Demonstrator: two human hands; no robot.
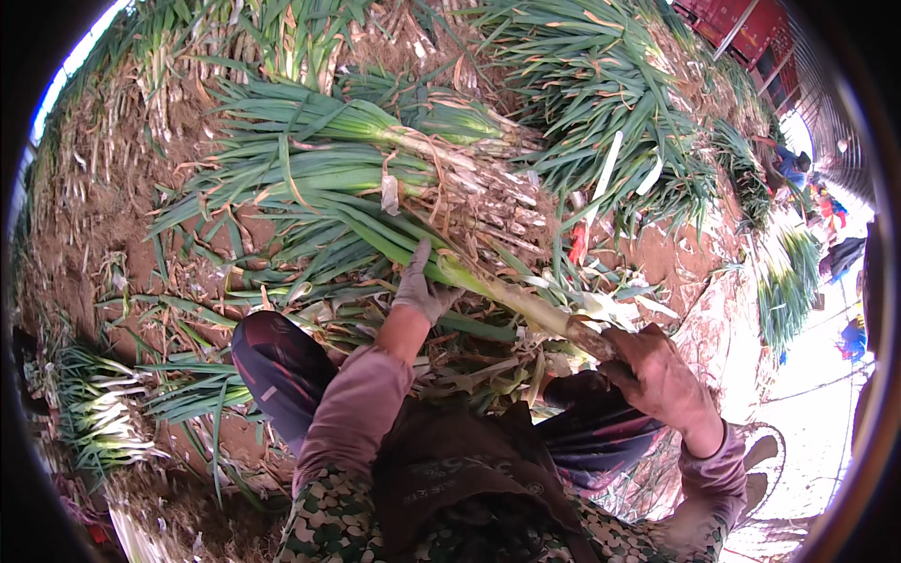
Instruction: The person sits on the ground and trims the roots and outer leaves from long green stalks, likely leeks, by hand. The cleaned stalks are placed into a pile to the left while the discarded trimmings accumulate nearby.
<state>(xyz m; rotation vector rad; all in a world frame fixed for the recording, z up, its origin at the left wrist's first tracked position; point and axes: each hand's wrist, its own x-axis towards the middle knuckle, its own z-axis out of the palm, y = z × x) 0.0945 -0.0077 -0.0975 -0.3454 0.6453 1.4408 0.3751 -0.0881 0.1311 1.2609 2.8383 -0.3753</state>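
Observation:
A long green onion [524, 299] lies slantwise before me, its leaves toward the upper left and its root end to the lower right. My left hand [424, 287], in a pale glove, holds it from below where the leaves begin. At the root end, my right hand [654, 376] grips the stalk, and its fingers partly hide that end. Just beyond lies a tied bundle of green onions [422, 162] with dry outer skins and soil on the stalks. Stripped leaves and peelings [471, 352] litter the ground between my knees.
Large heaps of green onions [598, 91] stand at the back. Several cleaned white stalks [116, 415] lie at the left. A plastic sheet [711, 331] covers ground at the right. Farther right, a person in blue [792, 165] is near a red truck body [746, 28].

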